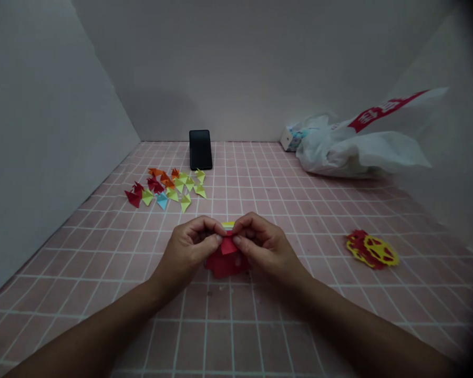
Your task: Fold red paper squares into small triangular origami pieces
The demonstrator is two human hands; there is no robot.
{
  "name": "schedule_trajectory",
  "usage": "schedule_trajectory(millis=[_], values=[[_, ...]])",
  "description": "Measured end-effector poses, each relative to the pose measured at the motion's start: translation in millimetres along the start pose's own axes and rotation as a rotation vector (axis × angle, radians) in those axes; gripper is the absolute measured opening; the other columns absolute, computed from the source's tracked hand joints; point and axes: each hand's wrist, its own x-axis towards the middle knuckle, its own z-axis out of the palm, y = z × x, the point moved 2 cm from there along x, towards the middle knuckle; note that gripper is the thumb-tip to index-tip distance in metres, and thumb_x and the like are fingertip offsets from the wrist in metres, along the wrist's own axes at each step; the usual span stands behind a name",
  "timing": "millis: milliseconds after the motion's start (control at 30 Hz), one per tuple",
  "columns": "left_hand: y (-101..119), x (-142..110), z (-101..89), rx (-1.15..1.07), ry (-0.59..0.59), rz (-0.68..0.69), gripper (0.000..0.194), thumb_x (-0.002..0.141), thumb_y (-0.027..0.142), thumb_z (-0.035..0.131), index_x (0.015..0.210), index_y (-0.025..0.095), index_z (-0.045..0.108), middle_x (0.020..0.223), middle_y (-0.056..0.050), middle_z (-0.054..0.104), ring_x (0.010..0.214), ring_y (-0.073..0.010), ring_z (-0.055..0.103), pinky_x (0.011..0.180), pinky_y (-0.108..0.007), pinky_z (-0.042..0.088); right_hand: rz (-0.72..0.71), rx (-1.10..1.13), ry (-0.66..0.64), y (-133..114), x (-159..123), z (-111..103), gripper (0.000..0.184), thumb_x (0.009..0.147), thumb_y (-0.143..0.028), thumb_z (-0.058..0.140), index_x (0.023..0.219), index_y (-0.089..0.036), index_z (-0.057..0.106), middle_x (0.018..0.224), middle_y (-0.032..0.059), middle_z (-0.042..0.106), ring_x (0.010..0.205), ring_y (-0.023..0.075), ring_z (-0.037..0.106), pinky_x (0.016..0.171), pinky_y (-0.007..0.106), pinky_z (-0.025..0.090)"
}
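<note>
A small piece of red paper [228,245] is held up between my two hands, with a folded edge along its top. My left hand [195,242] pinches its left side between thumb and forefinger. On the right side, my right hand [262,244] pinches it the same way. Under the hands lie more red paper sheets [226,268] on the table, and a yellow and white paper edge [228,225] shows just beyond the fingertips. My fingers cover parts of the held paper, so its full shape is hidden.
Several folded paper cranes [167,181] in red, orange, yellow and blue are grouped at the left. A black phone [201,149] leans behind them. Red and yellow cutouts [372,250] lie at the right. A white plastic bag [350,152] and a tissue box [289,138] sit at the back right.
</note>
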Motion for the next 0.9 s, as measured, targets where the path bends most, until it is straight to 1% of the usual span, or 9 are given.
schedule_trajectory(millis=[67, 167, 267, 367, 500, 567, 700, 900], values=[[-0.9, 0.0, -0.1, -0.011, -0.001, 0.003, 0.005, 0.074, 0.018, 0.07, 0.079, 0.018, 0.07, 0.077, 0.0, 0.067, 0.071, -0.0124, 0.059, 0.066, -0.022, 0.048, 0.033, 0.045, 0.005, 0.0, -0.2, 0.7, 0.007, 0.081, -0.02, 0.064, 0.086, -0.022, 0.06, 0.069, -0.0042, 0.057, 0.057, 0.0089, 0.051, 0.052, 0.021, 0.039], [-2.8, -0.1, 0.1, -0.032, -0.014, 0.01, 0.009, 0.075, 0.018, 0.069, 0.083, 0.019, 0.072, 0.08, 0.0, 0.068, 0.072, -0.0123, 0.059, 0.067, -0.022, 0.048, 0.075, 0.124, 0.017, 1.3, -0.6, 2.0, 0.009, 0.079, -0.022, 0.065, 0.086, -0.022, 0.06, 0.069, -0.0047, 0.059, 0.053, 0.0082, 0.053, 0.05, 0.02, 0.042], [-4.8, 0.3, -0.1, -0.041, -0.002, -0.019, 0.008, 0.074, 0.019, 0.07, 0.082, 0.018, 0.072, 0.077, 0.0, 0.067, 0.069, -0.0119, 0.058, 0.064, -0.022, 0.047, 0.11, 0.186, 0.011, 3.8, -0.5, 2.7, 0.01, 0.079, -0.023, 0.067, 0.085, -0.022, 0.06, 0.068, -0.0052, 0.06, 0.049, 0.0076, 0.055, 0.048, 0.02, 0.044], [-5.9, 0.9, -0.2, -0.056, 0.013, -0.042, 0.005, 0.073, 0.019, 0.072, 0.078, 0.018, 0.071, 0.074, 0.001, 0.066, 0.067, -0.0114, 0.058, 0.063, -0.021, 0.046, 0.128, 0.213, 0.007, 6.9, 0.5, 1.7, 0.011, 0.079, -0.023, 0.068, 0.085, -0.021, 0.059, 0.066, -0.0053, 0.061, 0.047, 0.0074, 0.056, 0.048, 0.02, 0.045], [-5.6, 0.2, 0.1, -0.071, 0.005, -0.021, 0.007, 0.074, 0.018, 0.072, 0.08, 0.019, 0.071, 0.078, 0.0, 0.069, 0.071, -0.0117, 0.06, 0.067, -0.022, 0.048, 0.147, 0.237, -0.011, 10.3, 1.8, 0.0, 0.014, 0.079, -0.023, 0.071, 0.088, -0.02, 0.061, 0.064, -0.0053, 0.062, 0.048, 0.0077, 0.058, 0.048, 0.019, 0.045], [-5.4, -0.6, 0.4, -0.067, 0.01, -0.013, 0.007, 0.074, 0.018, 0.072, 0.08, 0.019, 0.071, 0.078, 0.0, 0.069, 0.071, -0.0116, 0.06, 0.066, -0.021, 0.048, 0.144, 0.256, -0.005, 10.4, 1.7, 0.1, 0.014, 0.078, -0.022, 0.072, 0.087, -0.02, 0.062, 0.063, -0.0053, 0.062, 0.048, 0.0075, 0.057, 0.048, 0.019, 0.045], [-5.7, -2.1, 0.8, -0.058, 0.043, -0.019, 0.005, 0.073, 0.018, 0.072, 0.077, 0.018, 0.069, 0.073, 0.001, 0.066, 0.067, -0.0111, 0.057, 0.061, -0.021, 0.046, 0.102, 0.279, 0.051, 7.8, 0.1, 1.9, 0.01, 0.077, -0.019, 0.071, 0.082, -0.02, 0.063, 0.062, -0.0059, 0.062, 0.047, 0.0065, 0.056, 0.049, 0.019, 0.044], [-7.1, -2.9, 0.7, -0.067, 0.038, -0.025, 0.005, 0.074, 0.019, 0.071, 0.078, 0.018, 0.068, 0.072, 0.001, 0.065, 0.065, -0.0102, 0.055, 0.06, -0.02, 0.044, 0.097, 0.32, 0.053, 7.7, -0.1, 2.7, 0.007, 0.076, -0.017, 0.068, 0.079, -0.02, 0.064, 0.059, -0.0064, 0.061, 0.045, 0.007, 0.056, 0.047, 0.019, 0.043]])
